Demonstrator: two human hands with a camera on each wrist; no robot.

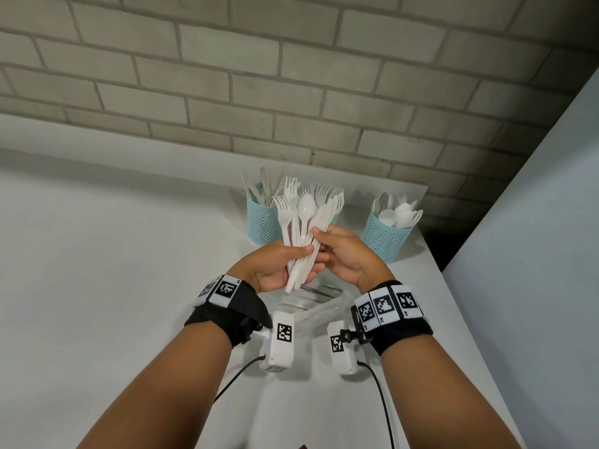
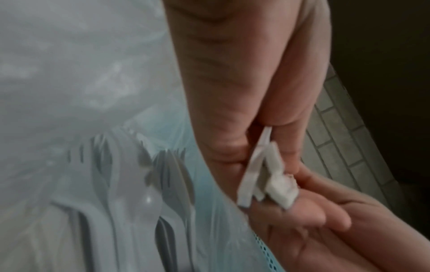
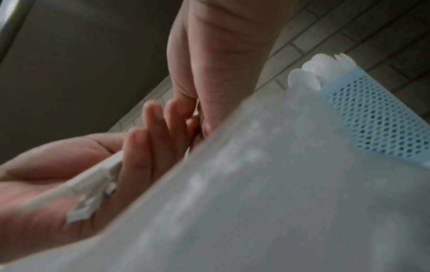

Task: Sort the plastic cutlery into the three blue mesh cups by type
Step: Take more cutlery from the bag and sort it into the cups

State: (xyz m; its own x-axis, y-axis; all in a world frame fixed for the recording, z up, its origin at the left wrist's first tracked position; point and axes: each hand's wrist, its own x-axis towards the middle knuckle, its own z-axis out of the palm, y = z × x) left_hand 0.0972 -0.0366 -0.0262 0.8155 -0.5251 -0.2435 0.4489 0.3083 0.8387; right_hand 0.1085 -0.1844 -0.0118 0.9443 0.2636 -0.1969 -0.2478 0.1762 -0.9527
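My left hand (image 1: 301,259) grips a fanned bundle of white plastic cutlery (image 1: 303,222), forks, a spoon and knives, heads up above the table. My right hand (image 1: 319,243) pinches the right side of that bundle just above the left thumb. The handle ends (image 2: 260,180) stick out below the left palm and also show as handle ends (image 3: 93,193) in the right wrist view. Three blue mesh cups stand behind: the left cup (image 1: 262,223) holds knives, the middle cup (image 1: 334,218) with forks is mostly hidden by the bundle, and the right cup (image 1: 385,239) holds spoons (image 3: 321,68).
A clear plastic bag (image 1: 311,306) with more cutlery (image 2: 144,202) lies on the white table (image 1: 113,254) under my hands. A brick wall (image 1: 291,76) runs behind the cups. The table's right edge (image 1: 453,286) passes close to the spoon cup. Cables trail from the wrist cameras.
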